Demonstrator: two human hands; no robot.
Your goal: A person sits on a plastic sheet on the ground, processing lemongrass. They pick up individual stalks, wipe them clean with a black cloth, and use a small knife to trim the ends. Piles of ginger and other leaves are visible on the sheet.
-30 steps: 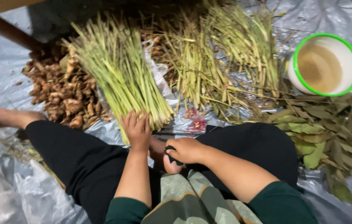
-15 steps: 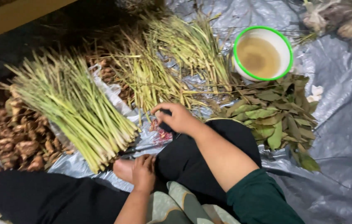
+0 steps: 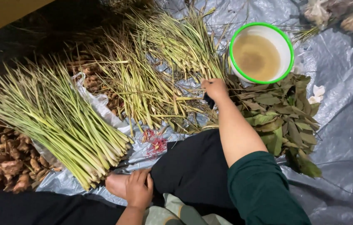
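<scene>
My right hand [image 3: 215, 88] reaches forward to the near ends of a loose pile of thin lemongrass stalks [image 3: 176, 46], beside the white bowl. Its fingers are closed on a small dark object [image 3: 208, 100] that pokes out under the palm; I cannot tell what the object is. My left hand [image 3: 139, 189] lies flat on my bare foot, close to my body, and holds nothing. Just beyond that hand are the cut ends of a thick, neat lemongrass bundle [image 3: 64, 125]. A second loose pile of stalks [image 3: 139, 87] lies between the two.
A white bowl with a green rim [image 3: 289, 46] holds murky water at the far right. Dark green leaves [image 3: 284, 116] are heaped beside my right arm. Brown knobbly roots [image 3: 1, 160] lie at the left. Red rubber bands [image 3: 155, 143] sit on the grey plastic sheet [image 3: 343, 137].
My right hand has stretched forward from my lap to the far lemongrass pile near the bowl. My left hand dropped from the thick bundle's ends onto my foot. The view swung right.
</scene>
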